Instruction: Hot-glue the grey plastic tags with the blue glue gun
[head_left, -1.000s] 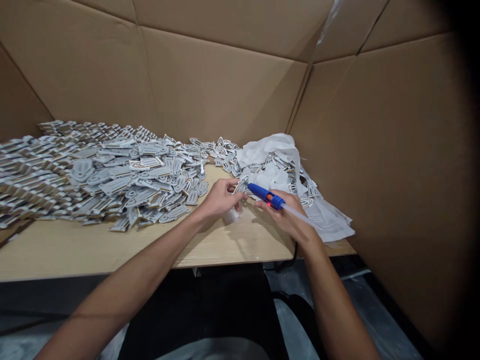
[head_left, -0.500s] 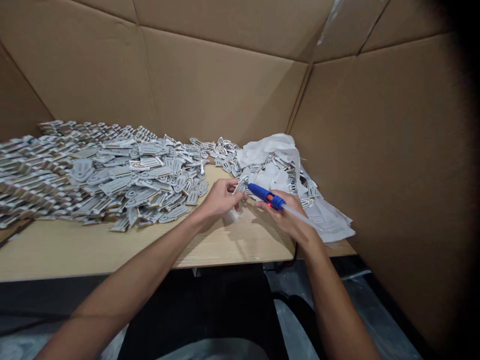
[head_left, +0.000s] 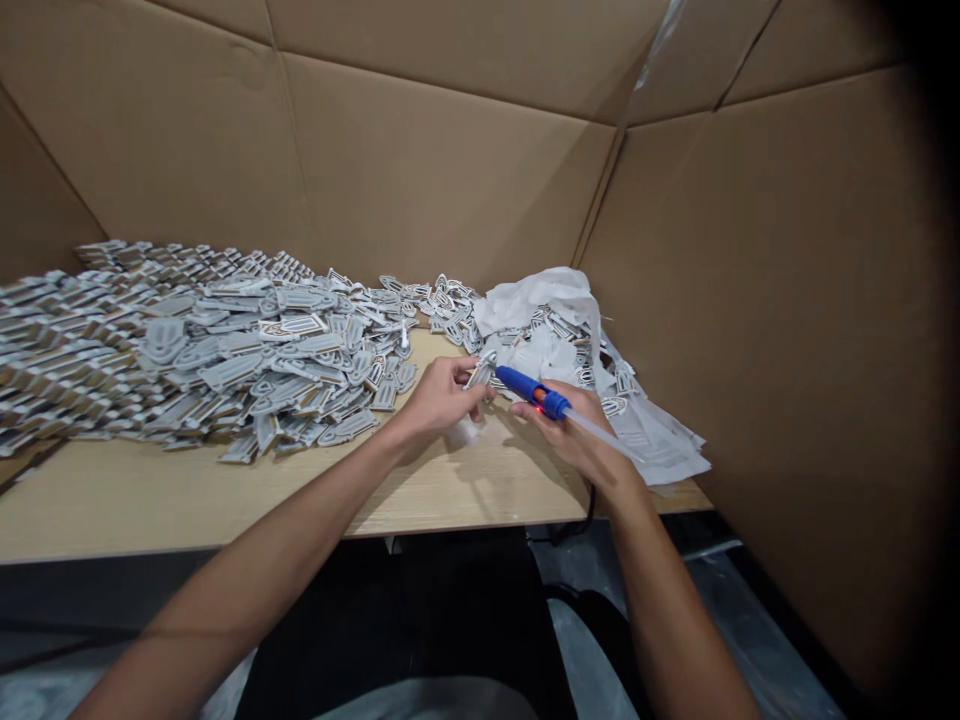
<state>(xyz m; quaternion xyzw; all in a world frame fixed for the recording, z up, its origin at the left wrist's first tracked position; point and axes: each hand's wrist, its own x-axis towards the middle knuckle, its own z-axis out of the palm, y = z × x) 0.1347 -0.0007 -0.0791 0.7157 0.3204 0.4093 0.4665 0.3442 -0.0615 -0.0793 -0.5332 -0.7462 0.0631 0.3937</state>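
My left hand (head_left: 439,398) is closed in a pinch on a small grey-and-white patch (head_left: 480,372) held just above the wooden table (head_left: 450,480). My right hand (head_left: 574,430) grips a blue pen-shaped tool (head_left: 532,391) with a small red light on it and a white rod trailing from its back end. The tool's tip points at the patch between my left fingers. A large heap of similar grey patches (head_left: 187,340) covers the table's left and back.
Crumpled white backing sheets with more patches (head_left: 577,340) lie at the table's right, behind my right hand. Cardboard walls (head_left: 450,170) enclose the table at the back and on the right. A dark cable hangs below the table edge near my right wrist.
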